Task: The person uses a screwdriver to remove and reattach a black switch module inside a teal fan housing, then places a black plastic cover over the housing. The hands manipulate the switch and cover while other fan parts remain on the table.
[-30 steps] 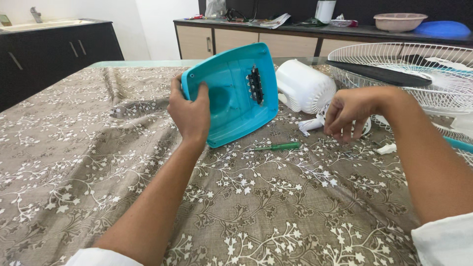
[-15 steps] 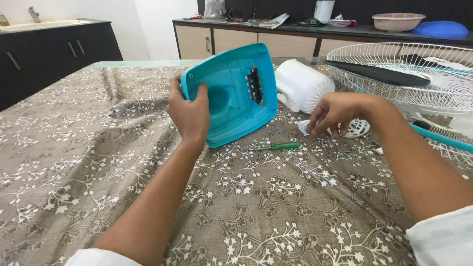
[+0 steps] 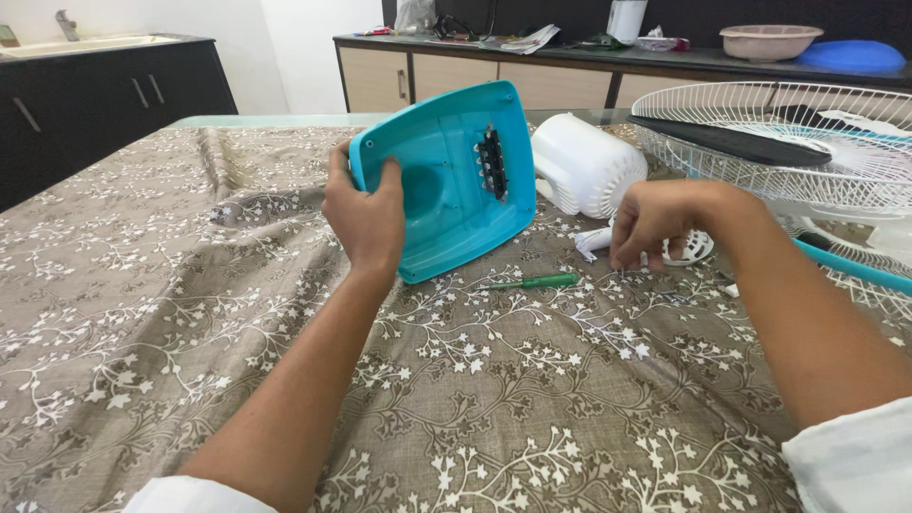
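One teal fan base [image 3: 446,180] stands tilted on the patterned cloth [image 3: 171,313], your left hand [image 3: 364,217] clamped on its near edge. Your right hand [image 3: 655,223], fingers curled down together, picks among small white parts [image 3: 686,249] beside the green screwdriver [image 3: 532,282]. It looks like a fastener-gathering step; lift one cleanly.

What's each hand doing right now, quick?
Left hand: closed on the corner of the turquoise fan base, held tilted up off the tablecloth.
Right hand: fingers curled down at small white parts; grip cannot be told.
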